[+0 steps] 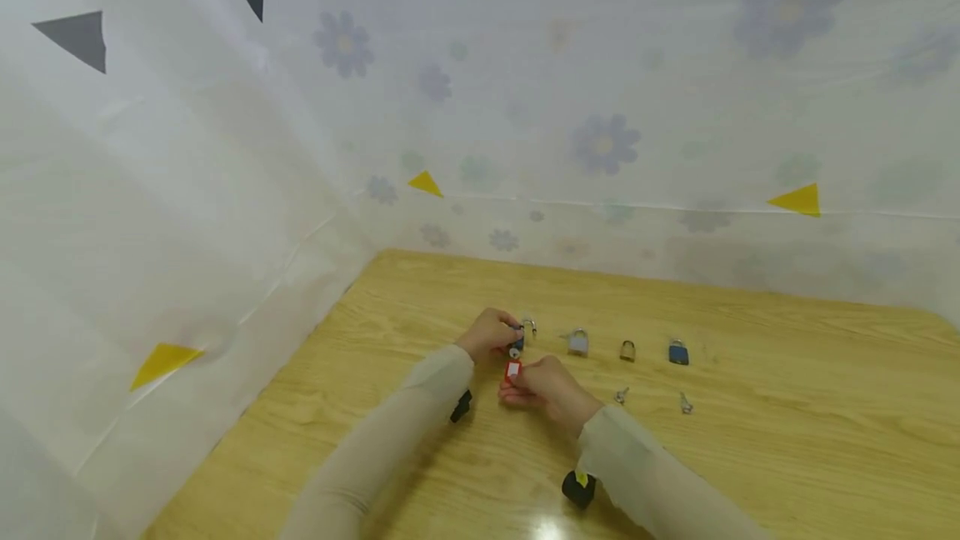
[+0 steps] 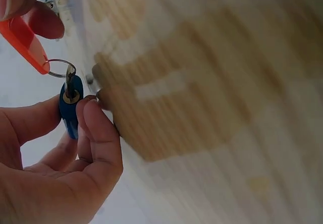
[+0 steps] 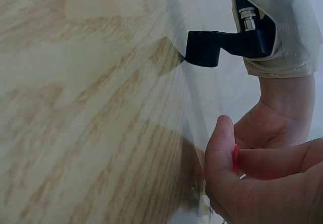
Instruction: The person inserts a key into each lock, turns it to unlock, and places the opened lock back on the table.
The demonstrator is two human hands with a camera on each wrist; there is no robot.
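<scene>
Mostly hidden in the head view, the blue padlock (image 1: 516, 346) shows only as a dark sliver with its shackle open above the curled fingers of the left hand (image 1: 489, 332), over the wooden table (image 1: 787, 440). Only the left wrist view makes the grip plain: the left hand (image 2: 60, 158) holds the blue padlock (image 2: 70, 110) between thumb and fingers, keyhole end up, with a key (image 2: 69, 80) seated in it and a ring linking the key to the red tag (image 2: 22, 40). From the head camera the key itself cannot be made out; just the red tag (image 1: 513, 371) shows, pinched at the fingertips of the right hand (image 1: 547, 392). In the right wrist view that right hand (image 3: 262, 183) is cut off by the frame edge, and the red tag (image 3: 235, 158) is a thin strip squeezed between thumb and forefinger, the padlock out of sight. Further right on the table, seen only from the head, stand a grey padlock (image 1: 578, 342), a brass padlock (image 1: 627, 350) and a second blue padlock (image 1: 678, 352), with two loose keys (image 1: 622, 395) lying nearer the person, too small to tell apart.
</scene>
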